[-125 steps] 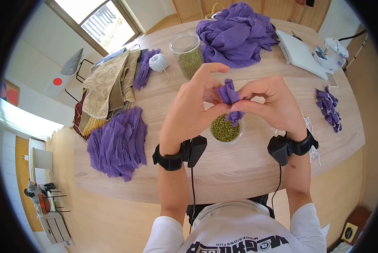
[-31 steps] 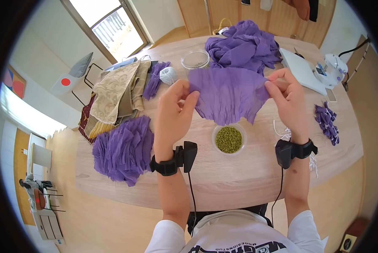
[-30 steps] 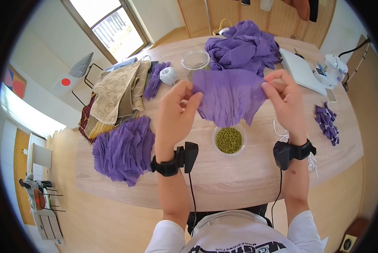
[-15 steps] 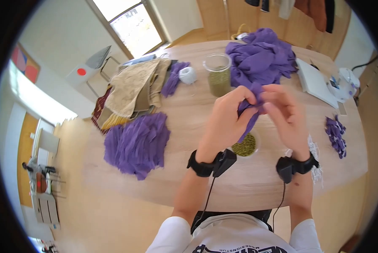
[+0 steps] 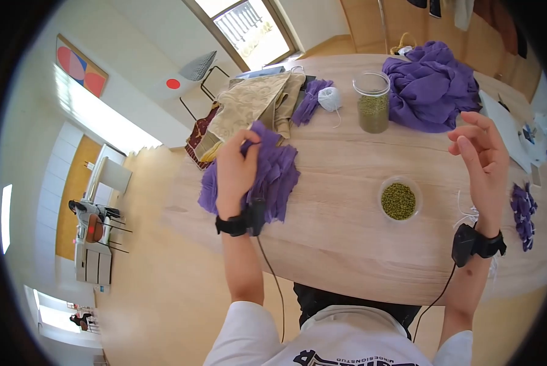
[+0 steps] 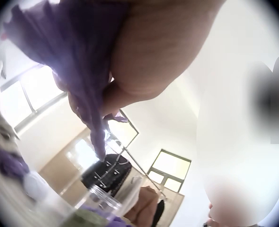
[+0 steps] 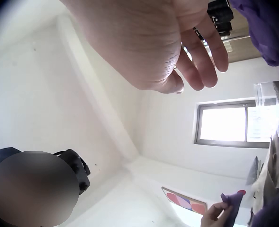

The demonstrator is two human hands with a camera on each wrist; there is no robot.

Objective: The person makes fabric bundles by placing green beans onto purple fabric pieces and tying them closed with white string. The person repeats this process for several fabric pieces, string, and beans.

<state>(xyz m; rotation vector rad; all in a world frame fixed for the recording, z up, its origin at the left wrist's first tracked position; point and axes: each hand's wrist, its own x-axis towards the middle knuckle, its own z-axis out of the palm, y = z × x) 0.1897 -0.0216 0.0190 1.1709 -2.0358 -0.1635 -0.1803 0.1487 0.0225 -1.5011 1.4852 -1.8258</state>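
My left hand pinches a thin purple cloth piece between thumb and fingers, over a layered pile of similar purple cloth pieces at the table's left. In the left wrist view the held cloth hangs in folds from the fingers. My right hand is raised above the right side of the table, fingers loosely bent and holding nothing; the right wrist view shows the same bare fingers. Between the hands a small clear bowl of green beans stands on the table, nearer the right hand.
Behind the bowl stands a clear jar partly filled with beans, beside a heap of purple fabric. White yarn and folded beige fabrics lie back left. A knotted purple bundle and a white sewing machine are at the right.
Earlier both hands spread the purple cloth, then bunched it together. Since then the right hand has let go and moved apart; the left has carried the cloth leftward to the pile. The head view turned left.
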